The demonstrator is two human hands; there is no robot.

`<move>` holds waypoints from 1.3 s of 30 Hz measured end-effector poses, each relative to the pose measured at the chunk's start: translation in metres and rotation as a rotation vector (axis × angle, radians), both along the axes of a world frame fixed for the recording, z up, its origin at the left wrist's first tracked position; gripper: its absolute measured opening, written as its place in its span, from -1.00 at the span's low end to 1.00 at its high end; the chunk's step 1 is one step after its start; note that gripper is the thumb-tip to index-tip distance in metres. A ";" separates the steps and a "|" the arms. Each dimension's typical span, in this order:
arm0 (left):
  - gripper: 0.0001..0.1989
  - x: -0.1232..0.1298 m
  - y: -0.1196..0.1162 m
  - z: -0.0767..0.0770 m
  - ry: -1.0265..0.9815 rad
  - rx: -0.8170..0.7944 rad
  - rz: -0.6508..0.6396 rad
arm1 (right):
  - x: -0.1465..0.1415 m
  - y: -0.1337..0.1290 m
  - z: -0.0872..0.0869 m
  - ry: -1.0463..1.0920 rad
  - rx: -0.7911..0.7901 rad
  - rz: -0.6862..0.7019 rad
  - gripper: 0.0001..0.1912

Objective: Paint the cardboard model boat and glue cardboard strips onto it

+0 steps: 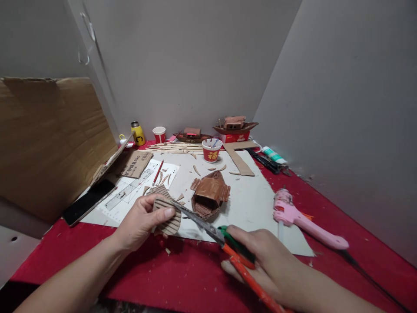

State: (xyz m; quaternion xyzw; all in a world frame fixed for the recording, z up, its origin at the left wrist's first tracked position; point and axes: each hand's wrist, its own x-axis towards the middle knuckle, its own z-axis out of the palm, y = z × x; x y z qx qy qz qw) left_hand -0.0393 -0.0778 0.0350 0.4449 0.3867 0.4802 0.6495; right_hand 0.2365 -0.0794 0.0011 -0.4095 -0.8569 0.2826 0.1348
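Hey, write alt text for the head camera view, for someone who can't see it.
A person's left hand holds ridged cardboard while the right hand holds scissors with the blades at its edge. Beyond, a brown model boat sits on a white sheet, with a pink glue gun off to the right.

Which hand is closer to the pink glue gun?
Right. The right hand, holding scissors, is left of the pink glue gun; the left hand, holding corrugated cardboard, is much farther to its left.
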 end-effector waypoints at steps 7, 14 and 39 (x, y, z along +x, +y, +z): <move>-0.84 0.002 -0.003 0.000 0.104 0.101 -0.043 | -0.002 -0.001 0.004 -0.038 -0.009 -0.010 -0.66; -0.90 -0.001 -0.001 0.003 0.070 0.077 -0.071 | 0.002 -0.003 0.002 -0.040 -0.022 0.013 -0.59; -0.73 0.000 -0.005 0.003 0.220 0.001 -0.211 | 0.001 -0.001 0.003 -0.109 0.113 0.028 -0.59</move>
